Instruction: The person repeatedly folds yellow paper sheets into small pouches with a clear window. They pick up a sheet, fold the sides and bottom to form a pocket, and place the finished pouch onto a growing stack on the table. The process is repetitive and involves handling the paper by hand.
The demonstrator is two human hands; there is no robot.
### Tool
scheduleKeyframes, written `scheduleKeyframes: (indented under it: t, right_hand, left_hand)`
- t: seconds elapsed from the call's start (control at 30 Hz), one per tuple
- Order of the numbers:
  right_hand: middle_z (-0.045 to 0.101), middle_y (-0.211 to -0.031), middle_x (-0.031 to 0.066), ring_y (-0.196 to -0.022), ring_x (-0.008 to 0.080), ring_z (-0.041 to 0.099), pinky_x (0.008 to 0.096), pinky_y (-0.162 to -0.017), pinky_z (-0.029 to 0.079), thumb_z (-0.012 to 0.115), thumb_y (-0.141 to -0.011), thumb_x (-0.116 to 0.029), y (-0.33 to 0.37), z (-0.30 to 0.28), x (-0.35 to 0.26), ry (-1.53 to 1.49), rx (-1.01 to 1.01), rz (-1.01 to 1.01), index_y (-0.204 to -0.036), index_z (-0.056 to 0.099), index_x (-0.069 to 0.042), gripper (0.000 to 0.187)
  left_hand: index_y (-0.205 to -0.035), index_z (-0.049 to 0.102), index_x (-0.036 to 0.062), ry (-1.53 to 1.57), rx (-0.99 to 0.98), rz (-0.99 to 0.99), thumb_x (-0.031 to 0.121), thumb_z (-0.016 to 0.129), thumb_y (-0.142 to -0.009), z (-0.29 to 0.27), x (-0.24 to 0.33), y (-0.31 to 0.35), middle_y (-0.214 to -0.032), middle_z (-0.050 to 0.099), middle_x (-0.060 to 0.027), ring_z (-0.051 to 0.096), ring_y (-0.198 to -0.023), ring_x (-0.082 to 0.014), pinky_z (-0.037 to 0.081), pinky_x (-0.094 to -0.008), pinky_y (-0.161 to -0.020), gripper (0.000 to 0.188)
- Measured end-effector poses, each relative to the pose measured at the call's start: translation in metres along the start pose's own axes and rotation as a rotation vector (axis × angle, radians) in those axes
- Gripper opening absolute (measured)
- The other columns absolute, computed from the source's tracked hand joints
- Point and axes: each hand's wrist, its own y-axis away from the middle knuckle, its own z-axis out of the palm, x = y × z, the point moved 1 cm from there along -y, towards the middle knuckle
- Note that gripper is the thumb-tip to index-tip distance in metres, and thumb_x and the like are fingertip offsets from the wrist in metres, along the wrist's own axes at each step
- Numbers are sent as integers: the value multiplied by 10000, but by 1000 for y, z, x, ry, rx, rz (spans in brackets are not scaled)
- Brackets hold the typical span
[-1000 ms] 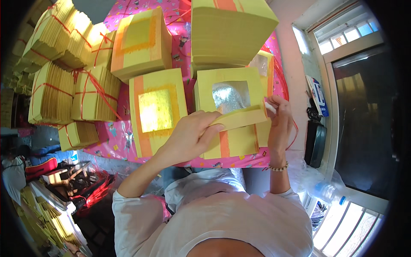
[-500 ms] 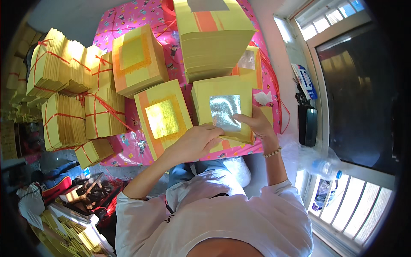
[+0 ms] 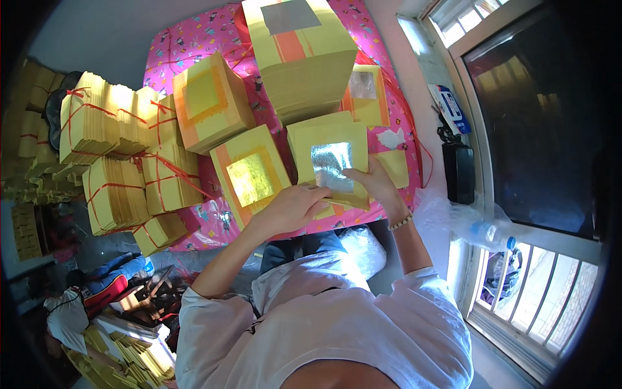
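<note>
Pink cloth (image 3: 212, 223) is lying under yellow stacks (image 3: 304, 78). The left hand (image 3: 291, 206) is pinching the near edge of silver-patched sheets (image 3: 330, 159), the right hand (image 3: 379, 185) their right side.

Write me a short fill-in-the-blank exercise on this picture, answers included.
1. The hand wearing the beaded bracelet is the person's ____ one.
2. The foil square touched by that hand's thumb is coloured ____.
3. The patterned tablecloth is coloured ____.
4. The cord around the paper bundles is coloured ____.

Missing words: right; silver; pink; red.
</note>
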Motion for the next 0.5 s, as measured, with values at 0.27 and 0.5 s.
scheduleKeyframes:
  t: [0.27,0.5]
  right_hand:
    - [635,-1106,48,-997,113,585,284,-889,475,673,-828,-47,-28,-6,-2,85,-148,37,-1207,558,13,401]
    - [642,-1079,64,-981,133,583,310,-881,465,645,-845,-85,-42,-18,-10,190,-270,41,-1201,550,18,383]
  left_hand:
    - [-1058,557,62,24,-33,-49,196,514,-922,-12,0,-10,-857,602,-177,585,-858,-363,458,-464,-737,195]
    - [-1063,547,69,59,-35,-73,181,512,-924,-17,4,-22,-819,597,-173,595,-778,-368,454,-466,-700,182]
